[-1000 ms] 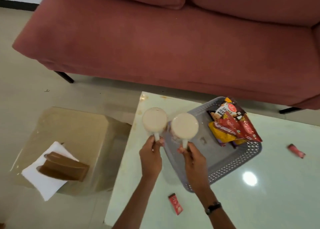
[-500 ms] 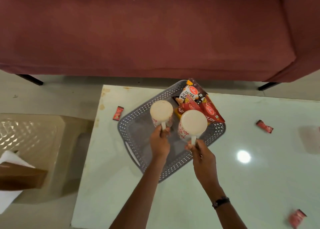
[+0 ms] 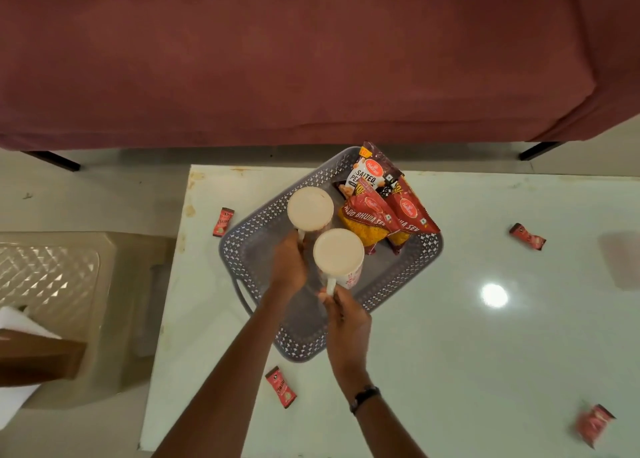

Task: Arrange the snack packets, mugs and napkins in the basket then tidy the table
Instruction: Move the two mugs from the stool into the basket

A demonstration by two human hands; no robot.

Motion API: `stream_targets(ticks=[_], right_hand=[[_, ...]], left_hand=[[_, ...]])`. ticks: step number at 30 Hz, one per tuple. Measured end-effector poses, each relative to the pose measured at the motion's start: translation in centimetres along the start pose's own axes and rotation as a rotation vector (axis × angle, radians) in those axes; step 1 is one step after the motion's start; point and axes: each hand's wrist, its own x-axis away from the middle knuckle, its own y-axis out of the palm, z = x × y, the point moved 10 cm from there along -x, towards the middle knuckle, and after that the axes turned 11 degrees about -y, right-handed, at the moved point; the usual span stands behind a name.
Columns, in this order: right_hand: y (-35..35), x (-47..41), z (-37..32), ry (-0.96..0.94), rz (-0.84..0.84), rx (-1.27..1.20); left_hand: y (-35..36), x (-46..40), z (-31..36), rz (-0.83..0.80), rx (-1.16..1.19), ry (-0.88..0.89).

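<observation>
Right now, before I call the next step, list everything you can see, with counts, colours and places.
Basket: one, grey, on table.
Mugs: two, white, mouths up, over basket.
Snack packets: three, red and yellow, basket's far corner.
Sachets: four, red, loose on table.
Table: one, pale green.
Sofa: one, maroon, behind.
Stool: one, beige, left.
Napkins: white, on stool, under a brown thing.
Left hand: holds far mug.
Right hand: grip on near mug's handle.

The table (image 3: 485, 353) top is glossy, throwing back a lamp glare. The grey basket (image 3: 256, 229) looks like perforated matt plastic. Snack packets (image 3: 388, 211) are shiny foil; the sofa (image 3: 277, 59) is soft matt cloth.
</observation>
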Motion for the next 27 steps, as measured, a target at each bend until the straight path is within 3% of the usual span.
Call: stream_targets(ticks=[7,18,27], right_hand=[[2.2,0.5,2.8,0.266,0.235,-0.134],[4.5,-0.3,2.9,0.438,0.334,-0.189],[4.5,-0.8,2.9,0.466,0.212,-0.112]], left_hand=[[-1.0,-0.4,1.4,-0.041,-0.194,0.084],[-1.0,-0.9,1.2,-0.096,-0.223,0.13],[-0.4,-1.2,0.7,-0.089,-0.251,0.123]])
